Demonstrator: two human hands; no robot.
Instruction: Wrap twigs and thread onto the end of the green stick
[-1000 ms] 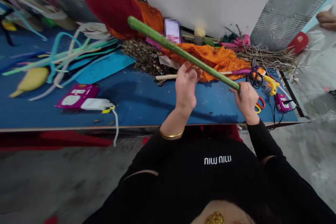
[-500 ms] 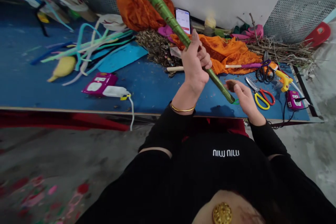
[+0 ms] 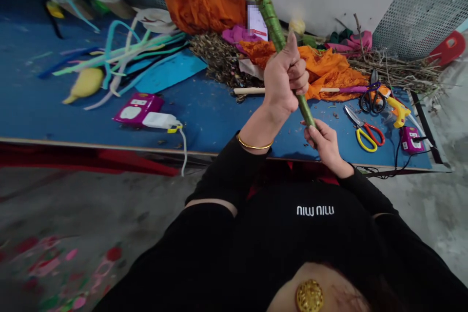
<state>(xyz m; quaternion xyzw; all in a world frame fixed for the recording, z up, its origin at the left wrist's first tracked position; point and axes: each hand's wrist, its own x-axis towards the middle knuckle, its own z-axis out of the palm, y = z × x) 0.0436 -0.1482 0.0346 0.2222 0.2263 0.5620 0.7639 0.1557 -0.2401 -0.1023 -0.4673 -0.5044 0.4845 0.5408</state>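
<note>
A long green-wrapped pole (image 3: pixel 263 1) with brownish marks slants down toward me over the table, its upper end beyond the top of the view. My left hand (image 3: pixel 283 75) is wrapped round it partway down, thumb pointing up along it. Lower down, the fingers of my right hand (image 3: pixel 324 144) close on the pole's near end. Just right of that hand, scissors (image 3: pixel 365 129) with one red and one yellow handle lie on the blue table (image 3: pixel 226 126). Behind my hands lies crumpled orange cloth (image 3: pixel 321 70).
Dark scissors (image 3: pixel 373 97), a yellow glue gun (image 3: pixel 399 112) and a purple power socket (image 3: pixel 412 140) lie at the right. Twigs (image 3: pixel 398 70) are heaped behind them. Leftward are another purple socket (image 3: pixel 139 109), a yellow gourd-like object (image 3: pixel 85 85) and coloured strips (image 3: pixel 109 63). A phone (image 3: pixel 258 22) stands at the back.
The pole has swung steeper, its upper part moving right. My right hand has moved left and taken hold of its lower end; my left hand keeps its grip.
</note>
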